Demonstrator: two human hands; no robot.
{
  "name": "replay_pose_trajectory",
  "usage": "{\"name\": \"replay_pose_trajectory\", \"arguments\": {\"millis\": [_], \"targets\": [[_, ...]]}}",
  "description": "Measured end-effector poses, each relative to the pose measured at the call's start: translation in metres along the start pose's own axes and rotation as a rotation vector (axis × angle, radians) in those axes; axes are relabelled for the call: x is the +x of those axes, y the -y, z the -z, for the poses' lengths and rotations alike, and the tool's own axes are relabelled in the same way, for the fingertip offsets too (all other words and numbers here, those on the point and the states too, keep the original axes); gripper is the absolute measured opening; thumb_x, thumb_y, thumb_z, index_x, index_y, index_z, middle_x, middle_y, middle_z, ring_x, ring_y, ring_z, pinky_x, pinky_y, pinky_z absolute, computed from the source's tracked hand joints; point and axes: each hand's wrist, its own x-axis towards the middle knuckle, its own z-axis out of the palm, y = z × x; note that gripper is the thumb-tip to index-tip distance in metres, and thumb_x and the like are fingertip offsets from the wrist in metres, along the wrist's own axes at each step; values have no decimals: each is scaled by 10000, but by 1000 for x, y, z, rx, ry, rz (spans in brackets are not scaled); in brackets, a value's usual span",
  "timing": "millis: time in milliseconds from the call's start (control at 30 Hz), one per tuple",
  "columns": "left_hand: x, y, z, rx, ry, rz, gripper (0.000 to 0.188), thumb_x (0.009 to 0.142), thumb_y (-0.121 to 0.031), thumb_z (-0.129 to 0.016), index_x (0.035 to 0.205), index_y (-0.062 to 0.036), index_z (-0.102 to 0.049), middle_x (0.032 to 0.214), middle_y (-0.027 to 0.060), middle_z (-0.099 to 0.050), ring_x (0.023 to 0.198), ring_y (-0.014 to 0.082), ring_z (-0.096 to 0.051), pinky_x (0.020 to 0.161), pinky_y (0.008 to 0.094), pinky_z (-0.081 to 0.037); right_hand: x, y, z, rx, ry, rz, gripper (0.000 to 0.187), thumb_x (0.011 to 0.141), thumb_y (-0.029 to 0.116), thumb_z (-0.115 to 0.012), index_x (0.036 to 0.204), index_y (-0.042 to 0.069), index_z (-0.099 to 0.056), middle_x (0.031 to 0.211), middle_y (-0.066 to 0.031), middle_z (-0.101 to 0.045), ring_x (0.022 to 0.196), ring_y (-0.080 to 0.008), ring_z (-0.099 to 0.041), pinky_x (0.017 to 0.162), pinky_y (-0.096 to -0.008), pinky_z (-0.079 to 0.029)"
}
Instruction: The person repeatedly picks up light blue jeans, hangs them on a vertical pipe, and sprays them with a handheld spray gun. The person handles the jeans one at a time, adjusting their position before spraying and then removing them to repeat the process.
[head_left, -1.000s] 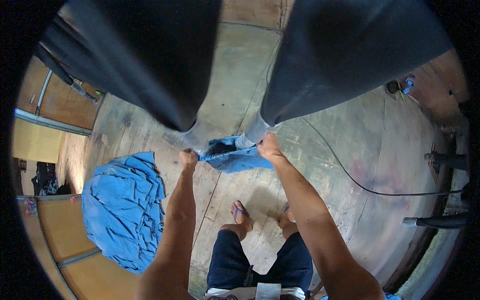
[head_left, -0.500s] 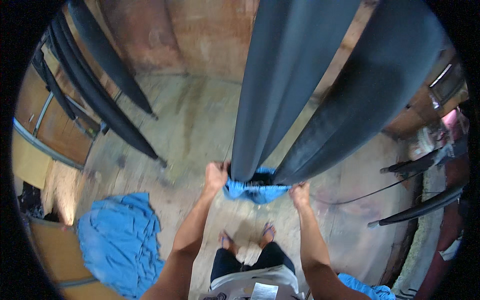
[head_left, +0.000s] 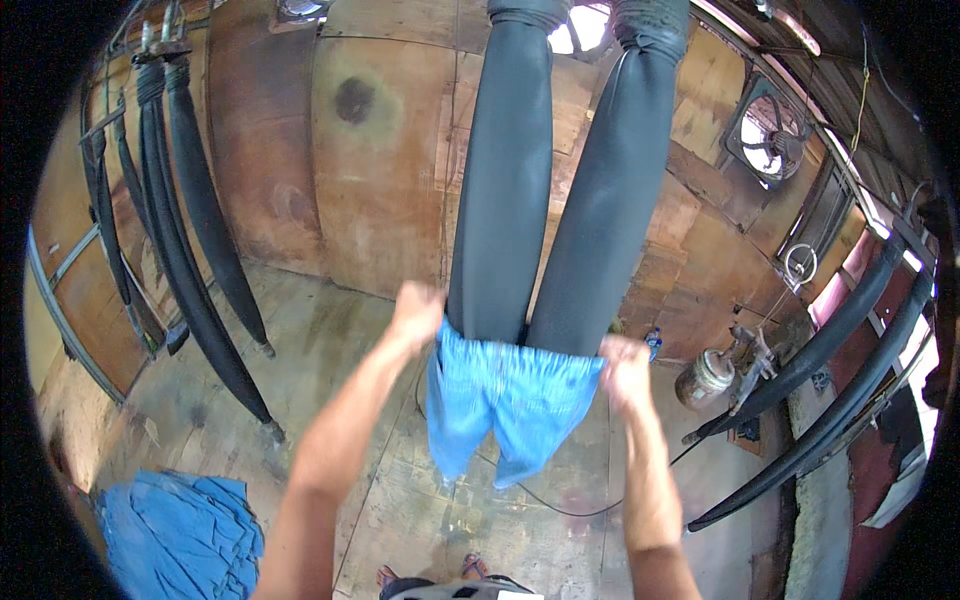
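A pair of light blue jeans [head_left: 512, 390] hangs by its elastic-looking waistband from both my hands. Two long black leg-shaped tubes [head_left: 500, 190] come down from above, and their lower ends are inside the waist of the jeans. At the left end of the waistband, my left hand [head_left: 417, 314] is closed on the fabric. The right end is gripped by my right hand [head_left: 625, 368], somewhat blurred. Both forearms reach up from the lower edge. The jeans' legs dangle below, and how far the tubes reach inside is hidden.
A heap of blue garments [head_left: 180, 535] lies on the floor [head_left: 400, 520] at the lower left. More black tubes [head_left: 215, 260] hang at left, with others [head_left: 830, 350] at right. A spray gun with a metal cup [head_left: 708, 378] hangs at right; a dark hose [head_left: 590, 513] crosses the floor.
Both hands have raised the jeans higher along the black tubes, and the trouser legs now hang in full view. My view has tilted up, showing the wall and the tubes' tied tops.
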Motion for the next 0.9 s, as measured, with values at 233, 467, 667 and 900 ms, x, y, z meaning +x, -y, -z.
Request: {"name": "replay_pose_trajectory", "arguments": {"millis": [233, 467, 667, 900], "targets": [[99, -261, 61, 289, -47, 37, 392, 912, -302, -654, 600, -80, -572, 526, 3, -456, 422, 121, -362, 388, 335, -237, 106, 249, 15, -1, 2, 102, 312, 934, 264, -648, 670, 99, -628, 514, 67, -407, 413, -65, -332, 374, -269, -213], [102, -325, 87, -149, -103, -137, 349, 1007, -311, -530, 835, -50, -684, 633, -25, -494, 503, 64, -392, 407, 282, -290, 173, 317, 33, -18, -35, 418, 329, 1029, 194, -459, 1186, -36, -634, 718, -49, -635, 529, -113, -536, 457, -234, -396], [98, -360, 125, 278, -305, -467, 453, 1016, -364, -471, 1076, 31, -687, 818, 82, -679, 720, 134, -633, 627, 314, -511, 233, 447, 101, 468, -14, 636, 680, 1036, 566, -313, 1502, 74, -372, 1508, -247, -420, 1505, -331, -174, 1218, -514, -38], [113, -426, 108, 589, -787, -964, 478, 973, -412, -483, 1074, 37, -614, 976, 295, -685, 978, 437, -665, 898, 498, -513, 148, 409, 28, -496, -827, 1300, 401, 971, 425, -549, 1099, 72, -692, 1063, -159, -702, 1053, -287, -646, 969, -407, -455]]}}
